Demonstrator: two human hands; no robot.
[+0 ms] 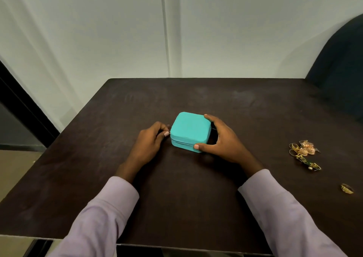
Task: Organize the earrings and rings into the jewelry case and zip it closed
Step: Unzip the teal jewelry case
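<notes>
A small turquoise jewelry case [190,129] lies shut in the middle of the dark table [196,197]. My right hand [222,140] grips its right side, thumb on the front corner and fingers along the far edge. At the case's left side my left hand [151,140] pinches something tiny and silvery, which looks like the zipper pull. A heap of gold earrings [304,152] lies far to the right, with a green and gold piece [312,166] just below it. One gold ring [347,188] sits alone near the right edge.
A dark chair back [341,64] rises behind the table's far right corner. A pale wall stands just past the far edge. The table's near edge runs below my sleeves, and its left edge drops to the floor.
</notes>
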